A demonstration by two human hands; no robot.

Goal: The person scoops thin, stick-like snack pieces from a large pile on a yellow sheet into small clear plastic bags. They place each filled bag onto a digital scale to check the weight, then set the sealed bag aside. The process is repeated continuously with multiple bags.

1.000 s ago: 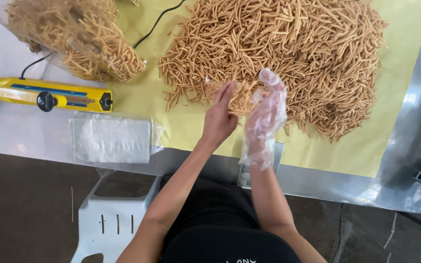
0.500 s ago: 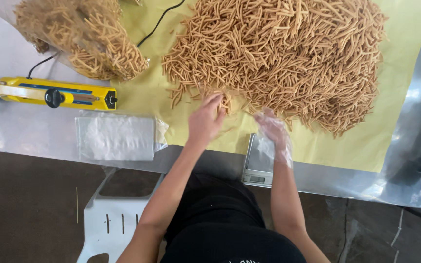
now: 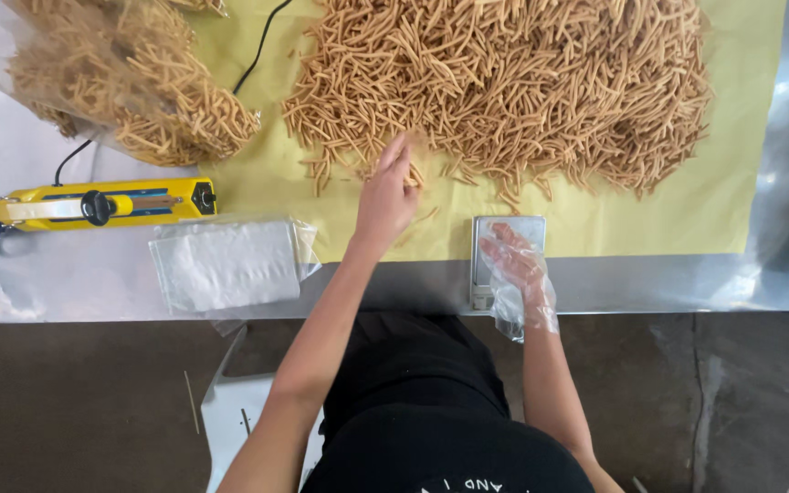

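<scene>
Bright, even daylight fills the frame, glare whitens the metal bench [image 3: 778, 91] at the right edge and upper left, shadows stay soft, focus sharp throughout.

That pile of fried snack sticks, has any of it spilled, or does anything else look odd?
A few stray sticks lie loose on the yellow sheet, apart from the main pile, by the left hand. Only the right hand wears a clear plastic cover.

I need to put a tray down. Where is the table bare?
Bare yellow sheet lies right of the small scale, below the snack-stick pile. Bare steel lies below the yellow sealer. The pile and the stack of clear bags crowd the middle.
</scene>
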